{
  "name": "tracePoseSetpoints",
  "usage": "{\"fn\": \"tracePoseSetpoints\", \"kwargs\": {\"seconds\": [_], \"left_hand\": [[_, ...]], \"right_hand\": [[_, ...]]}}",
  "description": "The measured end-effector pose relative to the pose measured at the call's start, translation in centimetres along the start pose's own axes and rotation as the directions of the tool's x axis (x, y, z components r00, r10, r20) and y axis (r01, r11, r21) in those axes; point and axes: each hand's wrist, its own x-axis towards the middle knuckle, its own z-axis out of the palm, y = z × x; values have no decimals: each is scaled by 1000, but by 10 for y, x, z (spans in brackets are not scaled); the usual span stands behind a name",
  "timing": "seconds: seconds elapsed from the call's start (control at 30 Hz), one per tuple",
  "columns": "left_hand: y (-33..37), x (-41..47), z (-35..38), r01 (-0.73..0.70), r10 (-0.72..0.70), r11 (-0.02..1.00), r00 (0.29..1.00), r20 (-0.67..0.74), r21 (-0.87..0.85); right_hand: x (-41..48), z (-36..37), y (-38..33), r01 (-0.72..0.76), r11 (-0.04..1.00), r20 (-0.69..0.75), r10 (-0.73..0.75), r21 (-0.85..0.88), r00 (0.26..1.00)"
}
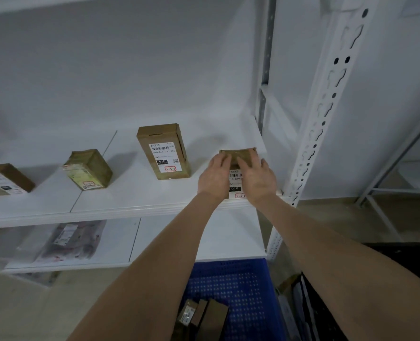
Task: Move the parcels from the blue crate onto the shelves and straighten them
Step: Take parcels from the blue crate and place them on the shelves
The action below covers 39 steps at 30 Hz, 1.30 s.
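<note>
1. Head view, parcel: flat on the shelf near its front edge, at about 3 o'clock from picture centre, white label up and half covered by the hands.
2. Left hand: laid on the parcel's 9 o'clock side, fingers nearly straight, touching and not wrapped round it.
3. Right hand: spread flat over the 3 o'clock side, fingers straight too (thumb hidden, so no telling where it sits).
4. Toward 9 o'clock along the same shelf: tall box upright, near the left hand; small box turned askew; far box cut by the picture's edge. All set apart from one another.
5. Post: white, slotted, near the parcel at 3 o'clock.
6. Crate: blue, at 6 o'clock below the forearms, with brown boxes on edge in its 7 o'clock corner.
7. Lower shelf: at 8 o'clock, a bag lying flat, blurred.
</note>
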Motion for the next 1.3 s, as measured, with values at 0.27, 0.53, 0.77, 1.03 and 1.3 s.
{"fn": "tracePoseSetpoints", "kwargs": {"seconds": [0.27,0.53,0.77,1.03,1.3], "left_hand": [[1,13,14,80,-86,996,985,153,45],[-8,35,19,44,-47,999,985,164,19],[-12,60,26,55,-57,998,983,174,13],[-13,77,29,90,-86,996,977,197,-12],[-17,71,16,74,-52,994,971,232,-85]], "right_hand": [[16,10,6,-46,994,27,43,99,999],[37,21,8,-67,992,-25,70,105,997],[61,31,13,-68,990,-21,71,125,997],[81,36,16,-84,988,51,78,129,996],[75,28,11,-91,993,73,86,78,994]]}}
